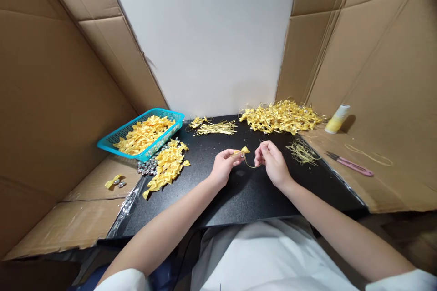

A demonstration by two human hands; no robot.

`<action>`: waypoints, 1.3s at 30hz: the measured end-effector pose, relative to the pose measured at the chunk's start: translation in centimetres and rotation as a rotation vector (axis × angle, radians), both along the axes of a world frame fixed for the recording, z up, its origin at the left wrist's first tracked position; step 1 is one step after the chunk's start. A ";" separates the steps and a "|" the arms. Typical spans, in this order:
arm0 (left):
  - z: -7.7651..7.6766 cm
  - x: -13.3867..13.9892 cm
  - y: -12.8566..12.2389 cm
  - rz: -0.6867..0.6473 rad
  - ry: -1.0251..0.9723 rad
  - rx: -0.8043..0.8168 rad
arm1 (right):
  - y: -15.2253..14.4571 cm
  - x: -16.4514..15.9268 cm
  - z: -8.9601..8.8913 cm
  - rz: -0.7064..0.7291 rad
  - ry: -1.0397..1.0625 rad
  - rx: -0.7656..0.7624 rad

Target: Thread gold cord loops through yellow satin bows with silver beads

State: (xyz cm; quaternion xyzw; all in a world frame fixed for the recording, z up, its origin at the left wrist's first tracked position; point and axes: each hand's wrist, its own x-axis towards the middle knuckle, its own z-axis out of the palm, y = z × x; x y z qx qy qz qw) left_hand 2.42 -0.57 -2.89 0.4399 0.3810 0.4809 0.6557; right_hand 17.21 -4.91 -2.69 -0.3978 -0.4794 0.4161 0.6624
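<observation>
Between the fingertips of my left hand (223, 166) is a small yellow ribbon bow (245, 150) with a silvery bell or bead at its underside. A thin gold cord (251, 166) runs from the bow across to my right hand (270, 161). That hand is closed, thumb against fingers, pinching the cord's other end; a short tip pokes up above the fingers. Both hands hover over the middle of the black table (218, 204). Nearest to them at the back lies a bundle of straight gold cords (218, 127).
At left, a turquoise basket (102, 143) holds yellow bows, beside loose bows (167, 166) and silver beads (146, 167). A heap of corded bows (282, 117) lies back right, near cord scraps (303, 152), a thread spool (337, 119) and pink-handled snips (351, 164). Cardboard walls (385, 77) flank the table.
</observation>
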 end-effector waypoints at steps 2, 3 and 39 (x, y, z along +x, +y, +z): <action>0.0 0.0 -0.1 -0.006 -0.003 -0.008 | 0.1 -0.1 0.0 -0.003 -0.034 0.006; 0.0 0.1 -0.1 -0.010 -0.002 -0.009 | 0.1 -0.1 0.0 -0.008 -0.055 0.006; -0.2 0.4 -0.7 -0.054 0.094 0.212 | 0.2 -0.8 -0.5 -0.284 -0.555 0.157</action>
